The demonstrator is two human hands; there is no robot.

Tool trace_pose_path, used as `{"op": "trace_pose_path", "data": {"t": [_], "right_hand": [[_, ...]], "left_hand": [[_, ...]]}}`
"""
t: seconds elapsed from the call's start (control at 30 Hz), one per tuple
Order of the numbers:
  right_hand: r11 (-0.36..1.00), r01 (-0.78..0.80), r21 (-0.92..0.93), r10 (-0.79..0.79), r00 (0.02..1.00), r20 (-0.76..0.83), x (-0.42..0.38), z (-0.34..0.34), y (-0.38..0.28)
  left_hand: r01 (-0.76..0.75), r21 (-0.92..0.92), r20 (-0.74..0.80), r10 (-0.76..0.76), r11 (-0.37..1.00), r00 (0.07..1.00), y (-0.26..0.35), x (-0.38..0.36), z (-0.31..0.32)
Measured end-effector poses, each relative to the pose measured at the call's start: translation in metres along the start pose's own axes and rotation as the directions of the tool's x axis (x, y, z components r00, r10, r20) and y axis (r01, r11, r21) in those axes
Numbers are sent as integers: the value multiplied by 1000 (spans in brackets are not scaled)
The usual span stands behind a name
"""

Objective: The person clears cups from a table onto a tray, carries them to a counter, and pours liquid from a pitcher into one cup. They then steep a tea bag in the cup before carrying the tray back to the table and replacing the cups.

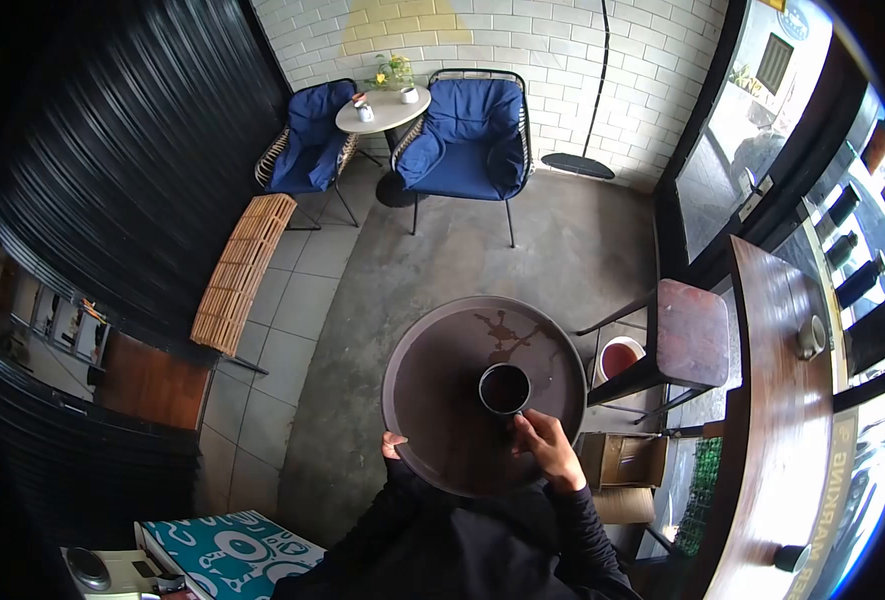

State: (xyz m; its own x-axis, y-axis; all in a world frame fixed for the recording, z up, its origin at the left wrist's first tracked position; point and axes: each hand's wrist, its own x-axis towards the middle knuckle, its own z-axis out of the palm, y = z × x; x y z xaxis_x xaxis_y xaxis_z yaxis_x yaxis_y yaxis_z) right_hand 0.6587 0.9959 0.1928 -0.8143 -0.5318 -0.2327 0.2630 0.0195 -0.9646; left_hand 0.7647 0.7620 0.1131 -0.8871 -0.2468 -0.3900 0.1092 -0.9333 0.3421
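Observation:
A round brown serving tray (432, 410) is held level in front of my body, with a wet spill streak across its far side. My left hand (393, 446) grips the tray's rim at the near left, fingers partly hidden beneath it. Toward the tray's right half is a dark mug (504, 388) with a pale rim, upright; its inside looks dark. Its handle points toward me, and my right hand (549, 450) pinches it with thumb and fingers.
Ahead, a small round table (387, 110) with cups and flowers stands between blue-cushioned chairs (475, 140). A bamboo bench (245, 270) lies left. On my right are a stool (690, 330), a white bucket (618, 357) and a wooden counter (782, 400) with a cup (810, 338).

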Motion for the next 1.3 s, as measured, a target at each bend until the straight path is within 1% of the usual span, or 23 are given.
{"op": "trace_pose_path", "data": {"t": [0.13, 0.2, 0.23, 0.3, 0.33, 0.4, 0.43, 0.5, 0.53, 0.6, 0.7, 0.77, 0.8, 0.83, 0.87, 0.9, 0.93, 1.03, 1.07, 1.13, 1.17, 1.23, 1.3], "right_hand": [[1000, -21, 12, 21, 1000, -11, 19, -43, -12], [999, -38, -20, 37, 999, -11, 27, -67, -21], [1000, -12, -22, 11, 1000, -9, 33, -81, -14], [999, -22, -37, 19, 997, -73, 39, -103, -19], [999, -29, -36, 26, 997, -74, 43, -114, -16], [999, -13, -48, 5, 989, -147, 50, -134, -7], [999, -28, -41, 21, 988, -152, 52, -144, -1], [995, -98, 9, 97, 959, -267, 59, -159, 12], [995, -103, -14, 95, 954, -285, 63, -167, 25], [993, -98, 62, 114, 927, -356, 75, -180, 61], [977, -88, 195, 167, 882, -441, 95, -196, 130], [908, 3, 418, 230, 832, -505, 107, -205, 171], [878, 69, 474, 236, 798, -554, 116, -207, 191], [874, 56, 482, 253, 795, -551, 125, -213, 211], [846, 77, 528, 320, 718, -618, 135, -219, 229], [816, 102, 570, 391, 629, -672, 143, -224, 247], [767, 150, 624, 442, 581, -683, 155, -232, 266], [707, 253, 660, 478, 518, -710, 175, -261, 321], [707, 240, 665, 491, 510, -707, 182, -272, 340], [701, 330, 633, 492, 420, -763, 193, -294, 370], [685, 323, 653, 549, 360, -754, 198, -305, 381], [677, 278, 681, 668, 157, -728, 211, -327, 396], [686, 235, 689, 680, 130, -722, 206, -359, 435]], "left_hand": [[7, -11, -9, -7, 1000, 1000, -29, 30, 36], [-285, 351, -61, 325, 892, 944, -46, 31, 70], [-266, 359, -69, 309, 895, 949, -51, 37, 63], [-403, 626, -38, 543, 668, 839, -61, 53, 59], [-397, 628, -44, 540, 670, 841, -64, 59, 56], [-249, 436, -260, 386, 865, 885, -63, 60, 89], [-234, 441, -272, 378, 866, 885, -68, 66, 65], [-305, 720, -61, 495, 623, 867, -65, 80, -1], [-268, 734, -72, 464, 625, 883, -67, 82, -3], [-302, 618, -203, 519, 725, 830, -74, 88, -4], [-195, 658, -243, 450, 727, 859, -81, 92, -21], [-117, 690, -264, 399, 714, 878, -78, 94, -36], [-79, 705, -277, 376, 705, 884, -76, 93, -45], [-65, 709, -290, 373, 703, 881, -76, 91, -63], [-37, 499, -385, 260, 866, 886, -78, 88, -89], [-9, 255, -451, 127, 967, 884, -78, 88, -102], [20, 165, -479, 62, 986, 876, -78, 85, -113], [71, 148, -496, 12, 986, 868, -91, 87, -131], [85, 138, -501, -4, 987, 865, -96, 86, -136], [107, 120, -518, -29, 987, 855, -106, 82, -146], [114, 108, -526, -40, 988, 850, -112, 80, -149], [130, 92, -542, -60, 987, 838, -121, 74, -157], [138, 77, -557, -72, 987, 827, -126, 68, -162]]}}
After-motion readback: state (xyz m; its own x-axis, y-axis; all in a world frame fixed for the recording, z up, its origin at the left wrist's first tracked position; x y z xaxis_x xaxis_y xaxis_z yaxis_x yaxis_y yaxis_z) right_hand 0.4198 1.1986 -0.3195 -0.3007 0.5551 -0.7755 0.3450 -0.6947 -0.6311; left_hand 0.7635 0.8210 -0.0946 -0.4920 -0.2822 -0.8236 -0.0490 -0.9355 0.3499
